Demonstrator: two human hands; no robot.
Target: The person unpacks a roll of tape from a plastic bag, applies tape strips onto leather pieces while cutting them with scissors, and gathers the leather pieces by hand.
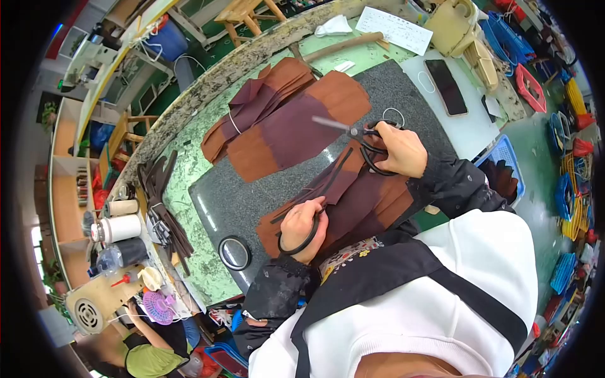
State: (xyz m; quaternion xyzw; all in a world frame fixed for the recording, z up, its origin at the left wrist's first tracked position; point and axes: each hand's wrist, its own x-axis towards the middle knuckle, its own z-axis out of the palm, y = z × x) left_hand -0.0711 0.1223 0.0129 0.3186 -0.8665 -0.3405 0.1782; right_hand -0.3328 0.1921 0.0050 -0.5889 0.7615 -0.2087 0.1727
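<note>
My right hand (403, 151) is closed through the black handles of a pair of scissors (358, 132); the blades point left over the leather and look parted. My left hand (301, 228) is closed, with a black ring (307, 239) resembling a tape roll around its fingers. Its fingertips press at the edge of a stack of brown and dark purple leather pieces (350, 208), near a narrow black strip (338, 171). Beyond both hands lies another stack of leather pieces (296, 129), and behind it a bundle (252, 107) tied with a light band.
Everything rests on a dark stone slab (220, 195) on a green worktable. A black tape roll (234, 253) and dark strips (165, 214) lie left. A hammer (340, 47), paper sheet (394, 30) and phone (446, 87) lie farther back. Another person (151, 356) sits lower left.
</note>
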